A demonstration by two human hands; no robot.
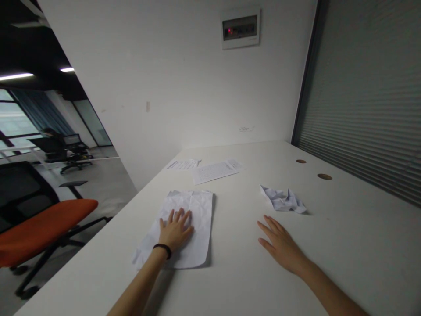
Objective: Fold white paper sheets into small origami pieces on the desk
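My left hand [176,229], with a dark band at the wrist, lies with fingers spread on a creased white sheet of paper [201,224]. Wrinkles run across that sheet, and its right and lower edges lift a little off the table. To the right, my right hand [279,241] is open with its fingers stretched out and holds nothing. Just beyond its fingertips is a crumpled piece of paper [284,201], folded in on itself. Whether the right hand touches the tabletop or hovers over it, I cannot tell.
Printed sheets [215,171] lie farther back on the white table [243,281], with another printed paper [182,164] beside them. Two round holes [324,177] pierce the tabletop near the blinds [368,131]. An orange office chair [49,224] stands left of the table.
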